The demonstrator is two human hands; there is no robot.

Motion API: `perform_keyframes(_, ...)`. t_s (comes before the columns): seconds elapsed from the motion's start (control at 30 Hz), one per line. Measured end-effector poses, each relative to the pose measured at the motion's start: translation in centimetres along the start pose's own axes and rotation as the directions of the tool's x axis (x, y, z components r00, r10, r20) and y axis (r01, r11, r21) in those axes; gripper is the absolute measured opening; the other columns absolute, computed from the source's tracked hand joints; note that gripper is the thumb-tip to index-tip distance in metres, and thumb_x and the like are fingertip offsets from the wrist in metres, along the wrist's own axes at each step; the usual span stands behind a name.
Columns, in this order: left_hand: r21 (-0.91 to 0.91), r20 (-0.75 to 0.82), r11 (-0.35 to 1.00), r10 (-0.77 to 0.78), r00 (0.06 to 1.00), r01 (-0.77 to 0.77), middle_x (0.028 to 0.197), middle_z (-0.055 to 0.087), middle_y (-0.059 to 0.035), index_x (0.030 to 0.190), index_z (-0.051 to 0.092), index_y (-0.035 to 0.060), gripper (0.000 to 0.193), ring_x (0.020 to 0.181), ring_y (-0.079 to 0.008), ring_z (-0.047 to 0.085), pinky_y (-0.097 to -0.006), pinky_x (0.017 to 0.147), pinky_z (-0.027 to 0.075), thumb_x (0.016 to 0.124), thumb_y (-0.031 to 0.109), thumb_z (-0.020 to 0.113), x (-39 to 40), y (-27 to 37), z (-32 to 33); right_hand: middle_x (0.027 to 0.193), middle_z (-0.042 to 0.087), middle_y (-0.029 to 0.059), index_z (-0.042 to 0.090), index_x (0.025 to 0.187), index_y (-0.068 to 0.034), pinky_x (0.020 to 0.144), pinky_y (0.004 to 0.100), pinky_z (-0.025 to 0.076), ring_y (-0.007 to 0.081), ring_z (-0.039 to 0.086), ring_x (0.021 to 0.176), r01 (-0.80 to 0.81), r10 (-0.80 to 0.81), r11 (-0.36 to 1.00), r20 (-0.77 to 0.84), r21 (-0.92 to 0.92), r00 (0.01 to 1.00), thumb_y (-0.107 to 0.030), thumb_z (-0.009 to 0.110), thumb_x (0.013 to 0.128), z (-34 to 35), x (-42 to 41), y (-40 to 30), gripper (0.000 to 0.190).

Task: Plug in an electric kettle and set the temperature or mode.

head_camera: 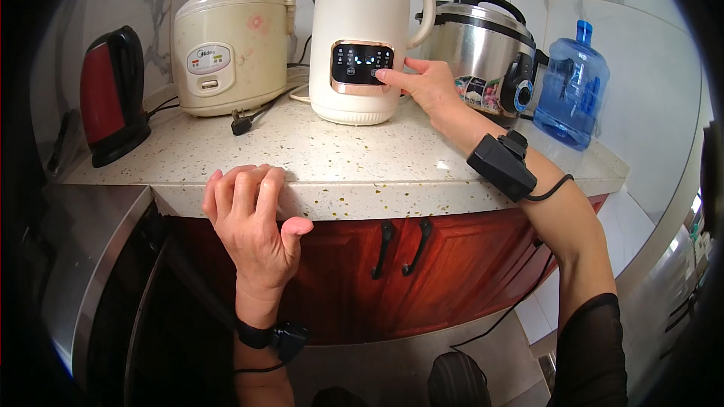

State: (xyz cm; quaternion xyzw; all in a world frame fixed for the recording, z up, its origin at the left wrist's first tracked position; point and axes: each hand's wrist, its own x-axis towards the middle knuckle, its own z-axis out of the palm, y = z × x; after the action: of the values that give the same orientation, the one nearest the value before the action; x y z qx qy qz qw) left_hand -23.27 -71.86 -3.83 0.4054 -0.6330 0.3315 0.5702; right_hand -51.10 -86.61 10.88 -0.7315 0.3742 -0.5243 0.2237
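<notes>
A cream soy milk maker or blender [357, 17] with a side handle stands upright on the speckled countertop [339, 152]. Its black control panel [362, 64] is lit. The thumb of my right hand [427, 87] touches the lower right of that panel, while the fingers rest by the appliance's right side. My left hand [251, 223] lies at the counter's front edge, its curled fingertips on the top and its thumb apart, holding nothing.
A red and black electric kettle [113, 90] and a rice cooker [229, 51] stand left, with a loose black plug [241, 123] before them. At right are a steel electric pressure cooker [481, 51] and a blue plastic water bottle [572, 90]. Red cabinet doors [345, 277] lie below.
</notes>
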Motion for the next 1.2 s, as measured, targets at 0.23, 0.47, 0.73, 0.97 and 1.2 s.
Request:
perform_keyframes(0.23,0.002,-0.002,1.0,0.003,1.0,-0.003,0.109,0.066,-0.0087,0.114,0.072,0.0063,0.089,0.117,-0.03,0.059,-0.0523,0.118,0.031,0.102,0.081,0.025,-0.1,0.0,0.0,0.106,0.079,0.0128,0.073,0.132,0.006,0.088,0.0318,0.053,0.0178,0.068,0.093,-0.014,0.014,1.0,0.008,0.007,1.0,-0.033,0.092,0.083,-0.2,-0.1,-0.3,0.065)
perform_keyframes(0.47,-0.001,-0.002,1.0,-0.001,1.0,0.001,0.109,0.066,-0.0086,0.114,0.072,0.0064,0.088,0.117,-0.0299,0.06,-0.0523,0.118,0.031,0.103,0.08,0.026,-0.1,0.0,0.1,0.129,0.071,0.0226,0.057,0.147,0.011,0.101,0.041,0.051,0.0272,0.067,0.116,-0.04,0.039,0.999,0.011,0.037,0.999,-0.041,0.094,0.08,-0.3,0.4,0.6,0.093)
perform_keyframes(0.73,0.008,-0.008,1.0,0.003,1.0,-0.003,0.109,0.066,-0.0085,0.113,0.072,0.0066,0.086,0.117,-0.0298,0.06,-0.0522,0.118,0.031,0.103,0.08,0.026,-0.2,-0.1,0.1,0.14,0.065,0.0268,0.054,0.149,0.011,0.113,0.0469,0.044,0.0323,0.06,0.134,-0.055,0.053,0.998,0.061,0.019,0.997,-0.042,0.092,0.082,-0.3,0.0,-0.4,0.093)
perform_keyframes(0.97,0.018,-0.035,1.0,0.003,0.999,-0.002,0.108,0.066,-0.0084,0.113,0.072,0.0067,0.085,0.117,-0.0297,0.06,-0.0522,0.118,0.031,0.103,0.079,0.027,-0.3,-0.5,0.5,0.128,0.073,0.0222,0.068,0.136,0.01,0.112,0.038,0.046,0.0254,0.065,0.128,0.002,-0.003,1.0,0.062,0.017,0.998,-0.036,0.09,0.086,0.4,-0.5,-1.0,0.072)
perform_keyframes(1.2,0.038,-0.036,0.999,0.031,0.999,-0.03,0.108,0.065,-0.0084,0.112,0.071,0.0071,0.079,0.115,-0.0299,0.06,-0.0514,0.117,0.032,0.104,0.075,0.033,0.0,-0.5,0.8,0.101,0.078,0.0251,0.077,0.124,0.001,0.087,0.0433,0.059,0.0321,0.077,0.095,0.141,-0.199,0.794,-0.034,-0.591,0.979,-0.042,0.086,0.087,0.8,-1.3,-2.9,0.058)
